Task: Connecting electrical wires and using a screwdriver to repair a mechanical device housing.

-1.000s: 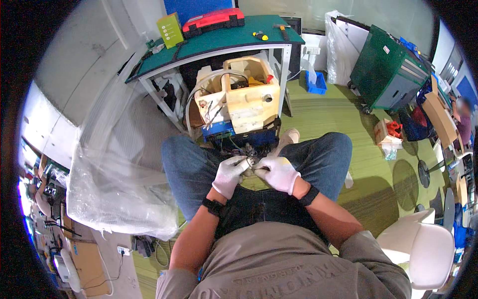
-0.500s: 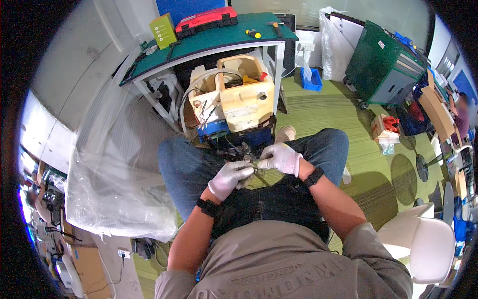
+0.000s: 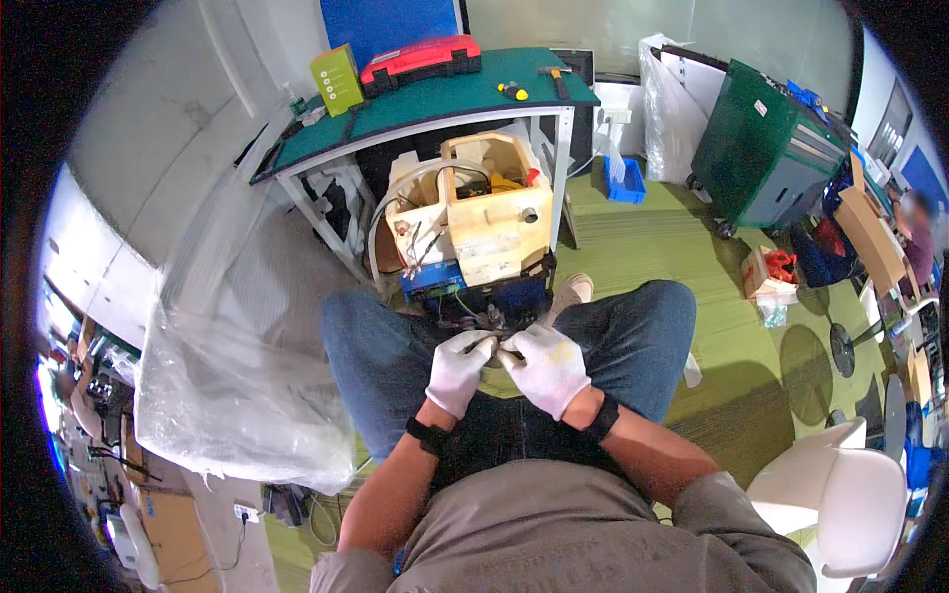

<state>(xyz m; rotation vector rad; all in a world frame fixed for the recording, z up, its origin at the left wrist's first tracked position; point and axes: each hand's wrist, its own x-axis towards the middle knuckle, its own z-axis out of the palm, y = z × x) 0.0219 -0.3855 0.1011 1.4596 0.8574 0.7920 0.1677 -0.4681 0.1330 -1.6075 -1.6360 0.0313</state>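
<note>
Both my hands wear white gloves and meet above the gap between my knees. The fingers of my left hand (image 3: 459, 374) are pinched at the tips. Close against them, my right hand (image 3: 550, 368) is also closed, its thumb and fingertips pressed together. Whatever small thing lies between the fingertips is hidden by the gloves. Just beyond the hands is a dark cluster of wires and metal parts (image 3: 491, 317). It sits at the front of a cream-yellow plastic machine housing (image 3: 497, 227), which has open compartments, a grey hose, loose wires and a blue part (image 3: 432, 281) low on its left.
Behind the housing stands a green-topped workbench (image 3: 425, 104) with a red toolbox (image 3: 420, 64), a green box (image 3: 337, 79), a yellow-black tool (image 3: 512, 91) and a hammer (image 3: 559, 81). Plastic wrap (image 3: 242, 395) lies left. At right are a blue bin (image 3: 624, 182), a green cabinet (image 3: 756, 148) and a white chair (image 3: 840, 494).
My right hand has turned and come in against the left, fingertips now together. Thin dark wire-like strands seen between the hands before are now covered. The view has shifted slightly.
</note>
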